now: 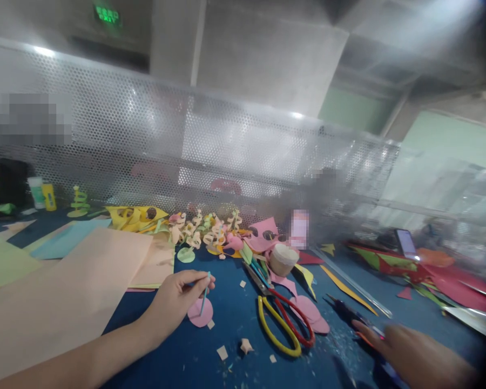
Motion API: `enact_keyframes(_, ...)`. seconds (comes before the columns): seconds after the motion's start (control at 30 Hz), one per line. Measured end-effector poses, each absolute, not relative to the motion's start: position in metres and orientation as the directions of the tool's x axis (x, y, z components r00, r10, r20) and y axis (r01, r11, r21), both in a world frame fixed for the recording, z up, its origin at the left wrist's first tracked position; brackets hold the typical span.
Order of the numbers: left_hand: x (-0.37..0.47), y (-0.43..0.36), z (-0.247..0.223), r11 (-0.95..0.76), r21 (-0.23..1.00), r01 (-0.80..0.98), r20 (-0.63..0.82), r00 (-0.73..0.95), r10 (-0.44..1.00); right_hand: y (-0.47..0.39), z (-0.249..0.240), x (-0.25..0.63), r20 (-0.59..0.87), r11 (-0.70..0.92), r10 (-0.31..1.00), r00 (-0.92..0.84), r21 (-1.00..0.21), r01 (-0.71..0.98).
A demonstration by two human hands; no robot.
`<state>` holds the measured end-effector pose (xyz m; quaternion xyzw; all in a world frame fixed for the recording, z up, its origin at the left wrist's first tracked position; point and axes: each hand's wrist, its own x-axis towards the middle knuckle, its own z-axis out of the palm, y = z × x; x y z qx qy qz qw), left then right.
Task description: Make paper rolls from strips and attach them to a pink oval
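Note:
My left hand (pixel 188 292) is closed, pinching a thin light-blue stick (pixel 204 301) between thumb and fingertips. The stick stands nearly upright, its lower end at a round pink paper disc (pixel 198 319) on the blue table. On the right, my right hand (pixel 417 346) is smeared by motion. It is at a dark blue hot glue gun (pixel 350 313), whose tip points away to the left; whether the fingers grip it cannot be made out. Between the hands are scissors (pixel 273 294) with one yellow and one red handle, and a small folded paper star (pixel 246 346).
Large paper sheets (pixel 76 286) cover the left side. Curled paper pieces (pixel 206 229), a white cup (pixel 283 259), pink discs (pixel 308 313) and a clear rod (pixel 356 283) lie farther back. A perforated metal screen (pixel 154 124) borders the table. Red paper (pixel 449 281) lies at the right.

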<state>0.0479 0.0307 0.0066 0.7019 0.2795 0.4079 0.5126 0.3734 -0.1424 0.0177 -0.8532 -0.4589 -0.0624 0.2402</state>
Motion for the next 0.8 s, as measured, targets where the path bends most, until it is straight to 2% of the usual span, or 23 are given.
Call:
enact_keyframes(0.03,0.048,0.031,0.005,-0.315,0.949,-0.029,0.286,0.508,0.812,-0.135,0.024,0.353,0.245,-0.429,0.827,0.505,-0.304,0.85)
enact_keyframes(0.07,0.048,0.032,0.005,-0.312,0.95,-0.031,0.284,0.505,0.815,-0.126,0.029,0.33,0.205,-0.333,0.89,0.407,-0.315,0.888)
enact_keyframes(0.13,0.048,0.032,0.004,-0.308,0.951,-0.022,0.277,0.505,0.818,-0.106,0.031,0.282,0.097,-0.107,0.981,0.169,-0.457,0.883)
enact_keyframes(0.2,0.048,0.031,0.005,-0.312,0.95,-0.005,0.27,0.514,0.814,-0.09,0.024,0.245,0.071,0.018,0.997,0.018,-0.477,0.879)
enact_keyframes(0.27,0.047,0.031,0.007,-0.318,0.948,0.008,0.266,0.528,0.806,-0.081,0.014,0.225,0.091,0.029,0.996,0.006,-0.381,0.924)
enact_keyframes(0.33,0.047,0.031,0.008,-0.326,0.945,0.016,0.267,0.539,0.799,-0.078,0.005,0.22,0.114,0.022,0.993,0.017,-0.335,0.942)
enact_keyframes(0.4,0.047,0.031,0.007,-0.343,0.939,0.012,0.282,0.541,0.792,-0.077,0.003,0.221,0.111,0.051,0.994,-0.007,-0.395,0.917)
enact_keyframes(0.5,0.047,0.033,0.004,-0.366,0.931,-0.011,0.313,0.54,0.781,-0.072,0.016,0.22,0.107,0.098,0.993,-0.045,-0.56,0.823)
enact_keyframes(0.63,0.048,0.033,0.002,-0.355,0.935,-0.028,0.312,0.546,0.778,-0.056,0.044,0.209,0.209,0.159,0.978,-0.006,-0.722,0.673)
enact_keyframes(0.8,0.048,0.032,0.007,-0.398,0.917,0.011,0.327,0.55,0.768,-0.039,0.055,0.201,0.295,0.265,0.955,-0.032,-0.799,0.54)
